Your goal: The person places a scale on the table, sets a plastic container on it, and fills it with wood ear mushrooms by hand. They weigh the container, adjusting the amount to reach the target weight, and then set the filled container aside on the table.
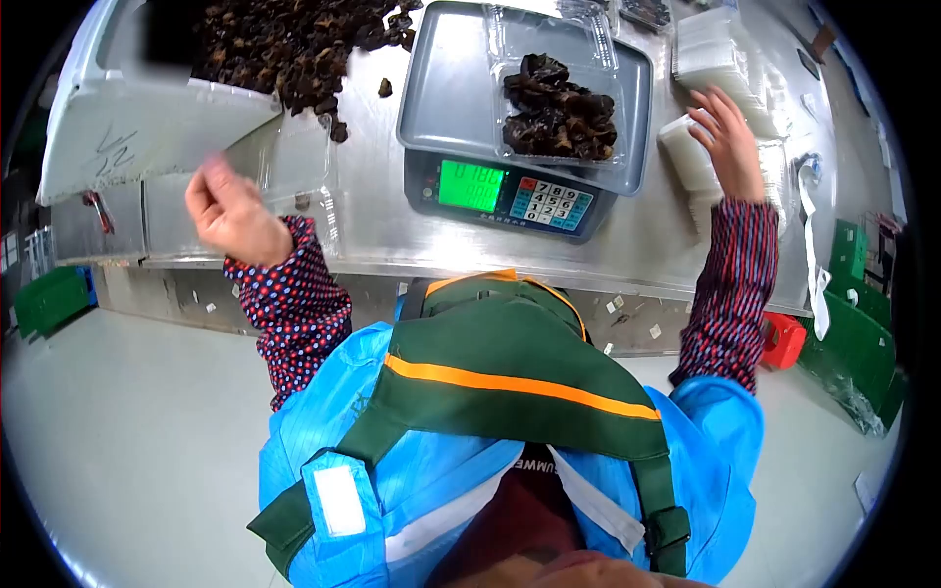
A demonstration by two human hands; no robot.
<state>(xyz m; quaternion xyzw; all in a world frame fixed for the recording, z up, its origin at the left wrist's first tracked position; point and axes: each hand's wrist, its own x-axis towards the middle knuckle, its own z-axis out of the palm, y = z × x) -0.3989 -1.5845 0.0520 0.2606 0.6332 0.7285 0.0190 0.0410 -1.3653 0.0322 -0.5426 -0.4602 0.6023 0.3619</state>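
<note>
My left hand (235, 214) is raised over the table's left side, fingers curled in and thumb pressed against them; I cannot tell whether anything is in it. Beside it lies a clear plastic tray (304, 162). My right hand (727, 142) has its fingers apart, over stacked clear plastic containers (691, 162) at the right. Between the hands stands a digital scale (423, 186) with a lit green display. On its grey pan (446, 83) sits an open clear container (505, 142) of dark, wrinkled wood ear mushrooms (559, 113).
A heap of loose wood ear mushrooms (294, 44) covers the back left, beside a white foam box (147, 142) with handwriting. More stacked containers (716, 49) stand at the back right. A white strip (816, 255) hangs over the right edge; green crates (853, 333) stand beyond it.
</note>
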